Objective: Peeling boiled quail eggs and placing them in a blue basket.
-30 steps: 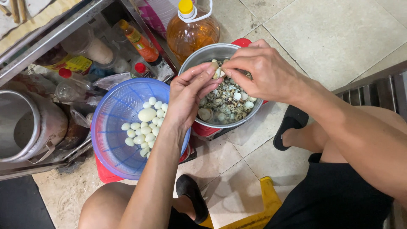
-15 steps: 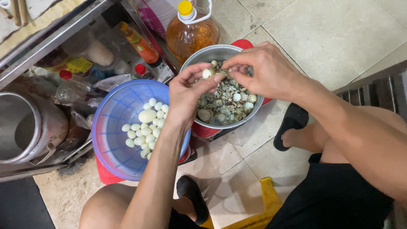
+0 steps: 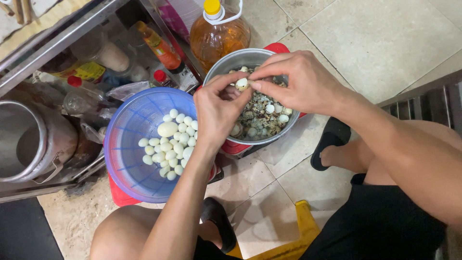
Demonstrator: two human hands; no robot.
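Egg point(image 3: 241, 83), small and pale, is pinched between fingers of both hands above the metal bowl point(image 3: 226, 65) of speckled eggs and shell. Blue basket point(image 3: 125, 144) at left holds peeled eggs. Left hand point(image 3: 219, 110) and right hand point(image 3: 301, 82) meet fingertip to fingertip.

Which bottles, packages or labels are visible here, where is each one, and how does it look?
Oil jug: behind the metal bowl, round, amber, yellow cap, white handle.
Sauce bottle: on the shelf left of the jug, slim, orange-red with a label.
Red-capped bottle: far left on the shelf, clear, lying tilted.
Yellow label: above that bottle, on a container I cannot make out.
No signs or screens.
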